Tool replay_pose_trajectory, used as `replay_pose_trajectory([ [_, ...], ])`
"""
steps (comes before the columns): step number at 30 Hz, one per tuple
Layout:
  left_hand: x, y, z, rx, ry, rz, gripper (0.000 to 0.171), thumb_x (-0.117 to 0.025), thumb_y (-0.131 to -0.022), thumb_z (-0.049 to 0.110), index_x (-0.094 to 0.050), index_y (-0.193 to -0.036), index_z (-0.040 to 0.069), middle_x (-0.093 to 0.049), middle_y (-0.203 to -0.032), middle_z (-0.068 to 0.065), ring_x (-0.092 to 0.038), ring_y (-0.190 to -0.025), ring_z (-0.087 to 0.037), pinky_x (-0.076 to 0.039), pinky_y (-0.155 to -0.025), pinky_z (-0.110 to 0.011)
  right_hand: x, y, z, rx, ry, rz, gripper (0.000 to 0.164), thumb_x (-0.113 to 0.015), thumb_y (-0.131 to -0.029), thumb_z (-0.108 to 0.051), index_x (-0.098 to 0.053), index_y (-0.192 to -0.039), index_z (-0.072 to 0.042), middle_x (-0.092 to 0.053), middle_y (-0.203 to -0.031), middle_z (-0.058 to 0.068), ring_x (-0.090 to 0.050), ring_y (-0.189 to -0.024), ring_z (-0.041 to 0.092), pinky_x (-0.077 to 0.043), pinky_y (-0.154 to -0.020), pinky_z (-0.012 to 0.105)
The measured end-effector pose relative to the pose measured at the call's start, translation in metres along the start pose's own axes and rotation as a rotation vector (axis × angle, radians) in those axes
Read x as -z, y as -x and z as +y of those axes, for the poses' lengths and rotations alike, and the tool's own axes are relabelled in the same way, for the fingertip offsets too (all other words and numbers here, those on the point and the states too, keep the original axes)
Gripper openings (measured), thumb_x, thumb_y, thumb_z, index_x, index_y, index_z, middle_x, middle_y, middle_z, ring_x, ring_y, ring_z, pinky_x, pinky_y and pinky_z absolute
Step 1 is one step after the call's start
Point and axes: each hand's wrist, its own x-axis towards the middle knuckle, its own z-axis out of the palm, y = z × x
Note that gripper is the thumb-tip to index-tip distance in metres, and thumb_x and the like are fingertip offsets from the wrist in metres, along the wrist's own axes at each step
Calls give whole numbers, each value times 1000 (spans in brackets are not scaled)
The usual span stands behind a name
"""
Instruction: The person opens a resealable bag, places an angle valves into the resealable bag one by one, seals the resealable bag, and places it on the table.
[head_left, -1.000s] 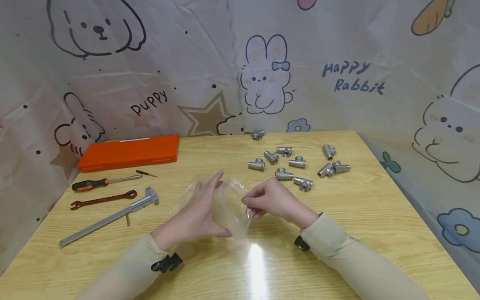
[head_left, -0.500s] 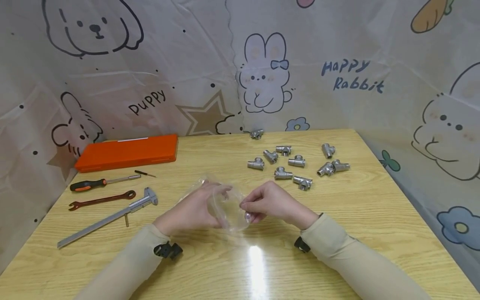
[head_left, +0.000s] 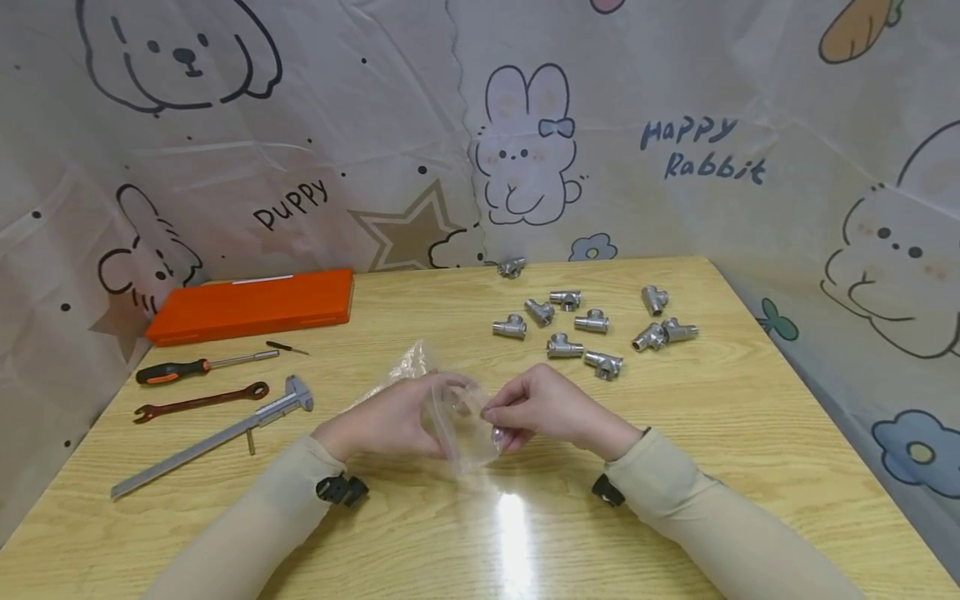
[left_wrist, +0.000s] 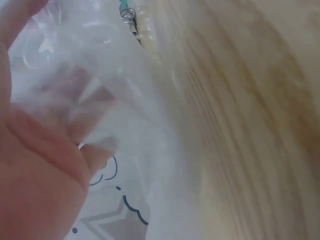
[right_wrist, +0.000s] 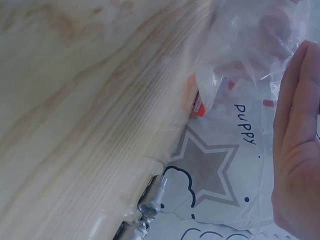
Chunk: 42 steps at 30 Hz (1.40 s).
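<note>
Above the wooden table [head_left: 420,533], a clear bag [head_left: 474,437], mouth already spread, is pinched mid-scene by the right hand [head_left: 546,410] and loosely gripped by the left hand [head_left: 393,418]; metal fittings [head_left: 592,322] are left outside, far right.

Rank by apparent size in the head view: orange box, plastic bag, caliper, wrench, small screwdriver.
Orange box / plastic bag: unsure; the bag is nearer and partly hidden by the left hand
Caliper
Wrench
Small screwdriver
</note>
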Motion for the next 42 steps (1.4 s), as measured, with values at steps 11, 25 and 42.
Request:
replay_pose_trajectory([
  [11, -10, 22, 9, 135, -40, 161, 71, -85, -79, 22, -50, -141, 22, -68, -113, 7, -64, -97, -5, -53, -89, -32, 9, 5, 8, -10, 58, 19, 27, -68, -95, -18, -71, -107, 6, -72, -82, 12, -70, -71, 26, -60, -66, 40],
  [25, -22, 26, 9, 124, -81, 217, 78, -87, -74, 14, -50, -143, 13, -66, -123, -5, -65, -102, -16, -54, -86, -34, 96, -42, -13, 326, 1088, 151, 42, -71, -84, 8, -69, -123, -8, -68, -119, 8, -63, -108, 24, -52, -94, 40],
  [42, -24, 28, 6, 175, -73, 204, 78, -85, -76, 16, -49, -144, 11, -62, -130, -6, -61, -113, -20, -50, -96, -40, 105, -130, -13, 91, 1334, -192, 72, -59, -83, 21, -59, -139, -24, -55, -141, 1, -45, -133, 30, -36, -110, 48],
])
